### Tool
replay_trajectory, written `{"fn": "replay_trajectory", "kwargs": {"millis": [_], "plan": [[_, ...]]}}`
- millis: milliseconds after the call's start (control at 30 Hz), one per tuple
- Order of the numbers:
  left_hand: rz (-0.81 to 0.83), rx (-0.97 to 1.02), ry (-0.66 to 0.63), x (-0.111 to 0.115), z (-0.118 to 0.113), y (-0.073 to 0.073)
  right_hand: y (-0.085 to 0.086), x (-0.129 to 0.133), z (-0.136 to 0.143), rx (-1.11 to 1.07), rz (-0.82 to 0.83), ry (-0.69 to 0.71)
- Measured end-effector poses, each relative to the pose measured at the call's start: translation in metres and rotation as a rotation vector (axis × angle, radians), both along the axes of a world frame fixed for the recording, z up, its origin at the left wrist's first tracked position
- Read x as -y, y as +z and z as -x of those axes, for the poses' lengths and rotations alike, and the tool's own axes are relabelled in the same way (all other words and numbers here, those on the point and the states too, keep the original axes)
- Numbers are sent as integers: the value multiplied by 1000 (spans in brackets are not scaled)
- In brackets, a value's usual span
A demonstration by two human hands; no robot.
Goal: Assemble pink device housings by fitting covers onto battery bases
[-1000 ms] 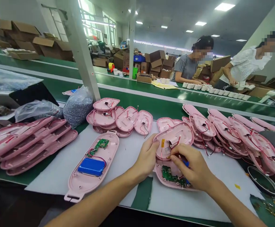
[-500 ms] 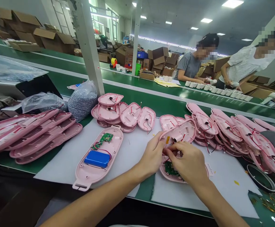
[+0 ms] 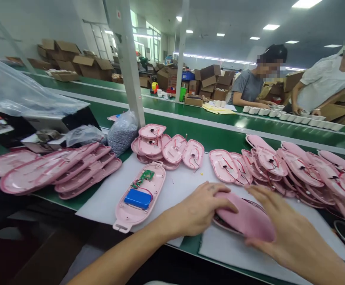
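In front of me a pink plastic cover [image 3: 246, 215] lies face down over its matching shell half, with a dark gap along its edges. My left hand [image 3: 199, 208] grips the left end, thumb on top and fingers along the far edge. My right hand [image 3: 282, 223] spans the right end, fingers at the far side and thumb at the near side. Whatever parts lie inside are hidden. To the left rests an open pink shell [image 3: 141, 178] with a blue battery pack [image 3: 137, 198] and a green circuit board [image 3: 146, 175] in it.
Pink shells with wires are stacked at the right [image 3: 301, 168], behind and at the left [image 3: 50, 168]. A bag of small grey parts [image 3: 122, 132] stands by a white post [image 3: 133, 79]. Across the green bench [image 3: 172, 118] two people handle small white parts.
The pink cover was held raised with its inside showing; now it is turned over onto the shell half. My hands have moved apart to its two ends. The view has shifted left.
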State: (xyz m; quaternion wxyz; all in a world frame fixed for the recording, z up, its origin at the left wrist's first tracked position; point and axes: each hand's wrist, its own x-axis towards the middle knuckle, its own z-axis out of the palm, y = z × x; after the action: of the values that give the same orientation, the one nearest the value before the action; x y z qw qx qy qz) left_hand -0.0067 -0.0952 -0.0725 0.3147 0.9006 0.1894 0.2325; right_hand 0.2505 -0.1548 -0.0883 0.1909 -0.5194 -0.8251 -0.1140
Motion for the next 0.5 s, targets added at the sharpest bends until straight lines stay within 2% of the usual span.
{"fn": "replay_trajectory", "kwargs": {"millis": [67,133,200,267,300,367,433,500], "plan": [[-88,-126,39,9,15,15,-20,-3,2,67,170,101],[-123,-176,165,14,40,31,-33,-5,3,67,230,121],[-154,-184,403,11,75,42,-31,-8,4,32,190,95],[-190,-219,681,0,112,43,-12,-23,8,-17,102,33],[-197,-260,793,-8,129,39,2,-38,12,-40,79,-8],[-190,-340,918,-27,153,25,34,-88,26,-73,106,-117],[-107,-360,954,-44,164,9,61,-156,43,-108,178,-309],[31,-326,963,-54,168,-2,75,-225,56,-107,274,-459]]}}
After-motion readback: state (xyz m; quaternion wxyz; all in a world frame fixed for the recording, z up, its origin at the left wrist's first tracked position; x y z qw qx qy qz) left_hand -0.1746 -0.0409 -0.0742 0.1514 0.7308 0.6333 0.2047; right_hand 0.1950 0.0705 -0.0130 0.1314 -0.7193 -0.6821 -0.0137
